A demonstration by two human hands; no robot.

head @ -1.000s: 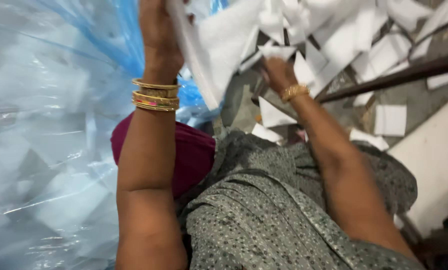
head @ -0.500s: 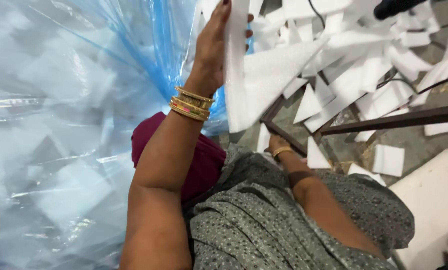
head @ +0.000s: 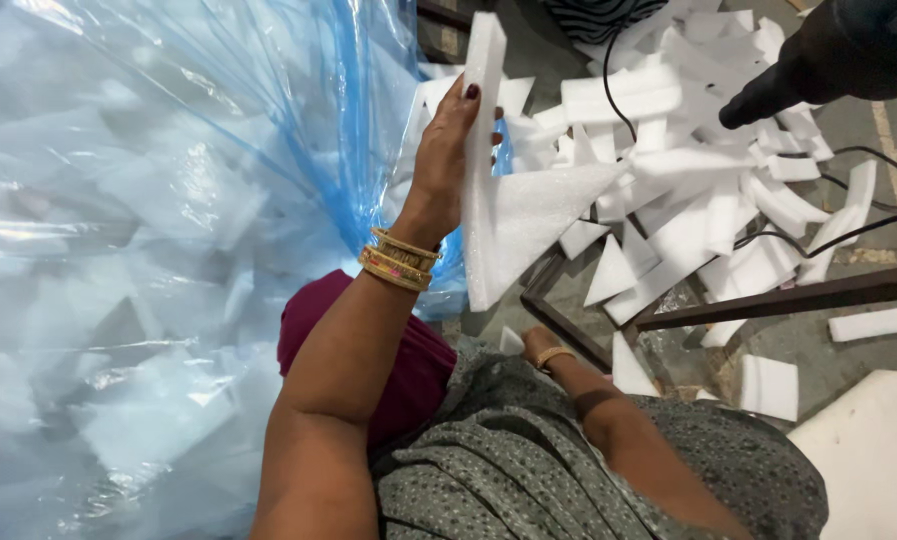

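Right hand (head: pixel 525 345) hidden behind knee

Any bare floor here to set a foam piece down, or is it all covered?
Bare floor shows at the right edge, crossed by black cables, and a smaller patch by the metal frame bar near the big white sheet. The foam offcut pile is crowded. The plastic bag fills the left. The left hand holds a foam strip.

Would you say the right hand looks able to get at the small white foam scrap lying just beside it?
Probably yes: the right hand is low by the floor, the small foam scrap lies right next to it, and nothing visible stands between them.
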